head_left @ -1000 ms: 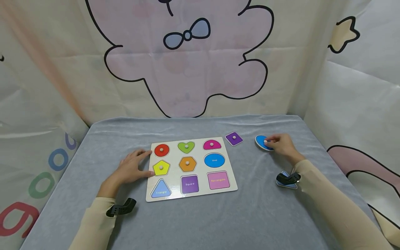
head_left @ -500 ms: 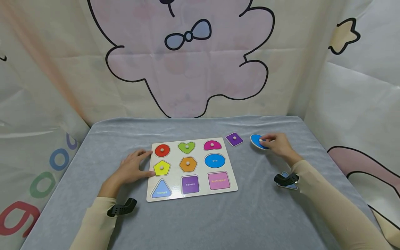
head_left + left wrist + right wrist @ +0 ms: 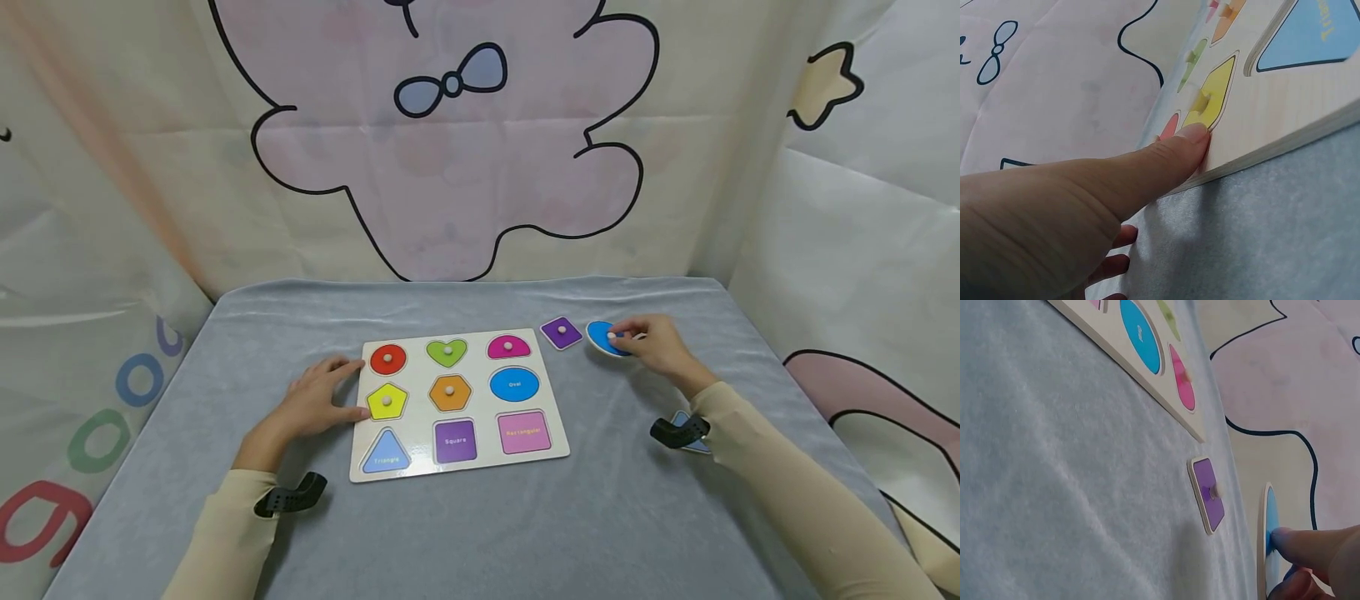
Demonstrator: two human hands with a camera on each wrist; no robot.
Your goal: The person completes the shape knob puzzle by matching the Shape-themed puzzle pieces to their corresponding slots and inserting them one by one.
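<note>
My right hand (image 3: 662,348) pinches the white knob of a blue oval puzzle piece (image 3: 602,337), holding it above the cloth. In the right wrist view the oval piece (image 3: 1270,544) appears nearly edge-on. My left hand (image 3: 313,404) rests at the left edge of the wooden shape puzzle board (image 3: 491,472), its fingers extended. The left wrist view has the thumb (image 3: 1179,150) lying on the board's edge beside the yellow pentagon piece (image 3: 1213,94). On the board, the oval recess (image 3: 514,384), square recess (image 3: 455,441), triangle recess (image 3: 386,452) and rectangle recess (image 3: 524,432) show their printed names.
A purple square piece (image 3: 562,333) lies on the grey cloth just past the board's upper right corner. A blue triangle piece (image 3: 693,440) lies partly hidden under the right wrist's black strap (image 3: 678,432). A printed curtain (image 3: 450,183) hangs behind the table.
My right hand has carried the blue oval piece leftward, closer to the purple square piece. My left hand and the board stay in place.
</note>
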